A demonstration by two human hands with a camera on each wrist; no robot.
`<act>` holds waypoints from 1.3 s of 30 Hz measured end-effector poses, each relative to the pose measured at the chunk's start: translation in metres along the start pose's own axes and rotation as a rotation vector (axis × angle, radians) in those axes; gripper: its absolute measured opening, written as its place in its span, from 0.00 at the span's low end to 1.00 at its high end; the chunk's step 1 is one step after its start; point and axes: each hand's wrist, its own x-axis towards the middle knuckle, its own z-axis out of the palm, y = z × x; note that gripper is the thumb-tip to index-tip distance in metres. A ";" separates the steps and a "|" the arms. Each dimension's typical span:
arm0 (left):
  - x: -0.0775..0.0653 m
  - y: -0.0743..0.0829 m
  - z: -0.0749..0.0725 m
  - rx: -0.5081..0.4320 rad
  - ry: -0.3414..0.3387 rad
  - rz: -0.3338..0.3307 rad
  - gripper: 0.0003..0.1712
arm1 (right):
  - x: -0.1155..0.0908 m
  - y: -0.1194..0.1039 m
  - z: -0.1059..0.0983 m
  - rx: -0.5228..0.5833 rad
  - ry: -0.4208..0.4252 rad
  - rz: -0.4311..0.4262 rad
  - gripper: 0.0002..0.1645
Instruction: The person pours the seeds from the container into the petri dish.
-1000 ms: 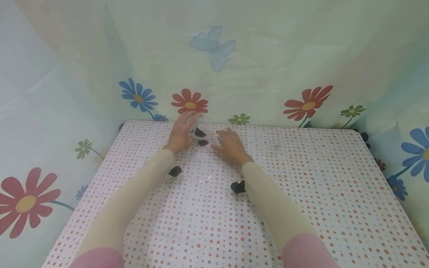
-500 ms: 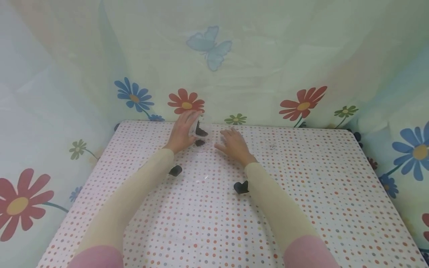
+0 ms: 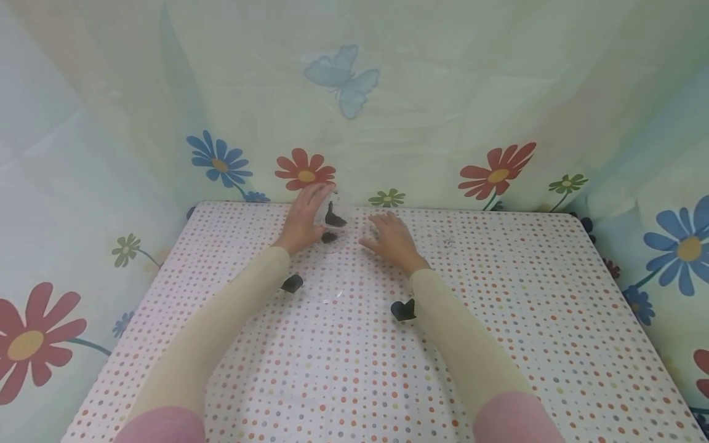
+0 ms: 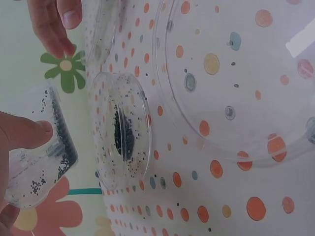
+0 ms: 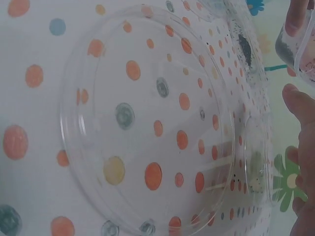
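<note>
My left hand (image 3: 301,226) has its fingers curled around a clear cup (image 4: 42,169), thumb pressed to the wall; the cup leans over, black grains (image 4: 69,155) lying along its lower side, and it is raised over or just beyond the grain dish (image 4: 142,152), I cannot tell which; that small clear dish sits on the worktop (image 3: 354,369) with a dark pile (image 4: 124,135) in its middle and loose grains scattered round it.

My right hand (image 3: 393,243) grips nothing; its fingers are relaxed and a little bent, to the right of the grain dish; a second small dish (image 5: 255,160), with a few specks in it, lies on that same side, and a large clear dish (image 5: 142,147) lies on my side of the grain dish.

I take the step in hand to be tipping grains into the grain dish, seemingly part done, as both cup and dish hold some; the next move calls for a slow, steady tilt with the cup's mouth inside the dish's rim; too quick a tip could scatter grains.
</note>
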 end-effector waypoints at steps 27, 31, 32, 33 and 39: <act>0.005 0.010 0.013 -0.015 -0.004 0.039 0.56 | -0.012 0.017 -0.009 -0.037 0.021 0.016 0.41; 0.006 0.011 0.015 -0.011 -0.011 0.035 0.55 | -0.014 0.019 -0.010 -0.022 0.026 0.027 0.41; 0.006 0.011 0.015 -0.008 -0.012 0.033 0.55 | -0.014 0.019 -0.010 -0.017 0.026 0.031 0.41; 0.006 0.012 0.015 -0.008 -0.012 0.031 0.55 | -0.015 0.020 -0.010 -0.013 0.026 0.032 0.41; 0.006 0.013 0.018 -0.020 -0.015 0.011 0.55 | -0.015 0.023 -0.009 -0.029 0.032 0.033 0.41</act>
